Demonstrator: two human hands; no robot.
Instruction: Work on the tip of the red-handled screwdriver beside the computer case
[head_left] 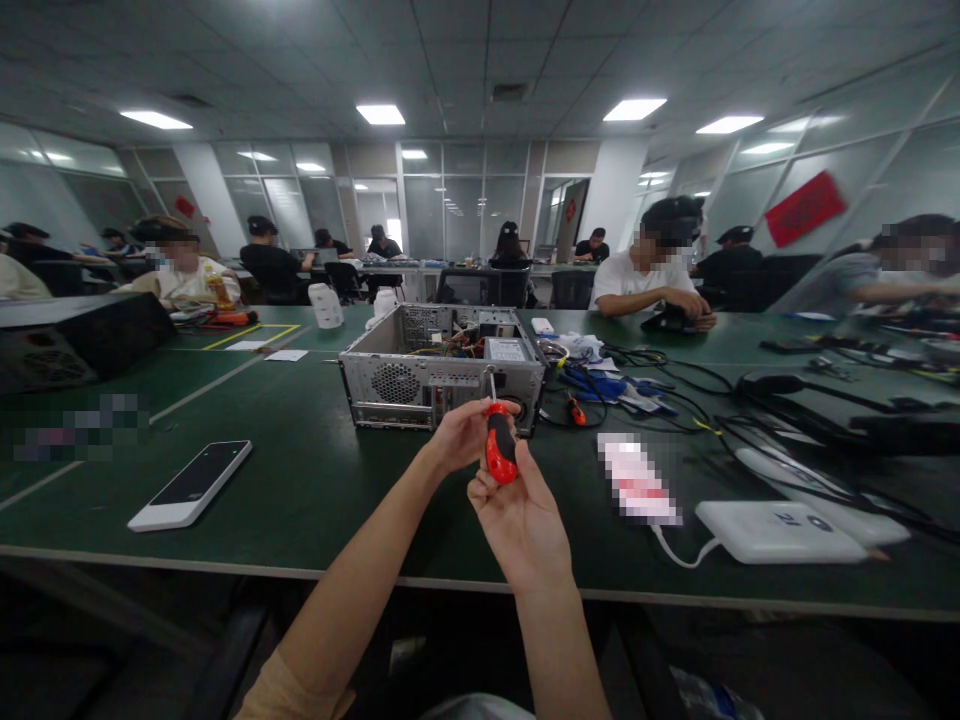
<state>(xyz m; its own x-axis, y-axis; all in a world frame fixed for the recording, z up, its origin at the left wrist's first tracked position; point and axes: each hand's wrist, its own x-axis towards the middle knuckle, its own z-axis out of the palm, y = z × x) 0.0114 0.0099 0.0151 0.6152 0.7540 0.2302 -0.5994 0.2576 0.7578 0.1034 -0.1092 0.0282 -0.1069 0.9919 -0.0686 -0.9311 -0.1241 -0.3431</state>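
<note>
A red and black screwdriver (501,445) points away from me, its metal shaft running up to the rear panel of an opened computer case (394,383). My right hand (529,510) grips its handle between thumb and fingers, palm turned up. From the left, my left hand (456,437) closes its fingers about the front of the handle near the shaft, with the fingertips partly hidden behind it. The shaft's tip is by the power supply's corner; whether it sits in a screw I cannot tell. Inside the case, wires and a silver power supply (506,349) show.
Left of my arms lies a white device with a black screen (196,480). To the right are a lit phone (637,480), a cabled white power bank (780,532), blue gloves (592,385), another screwdriver (575,411) and tangled black cables. A black computer case (82,340) stands far left. People sit across the table.
</note>
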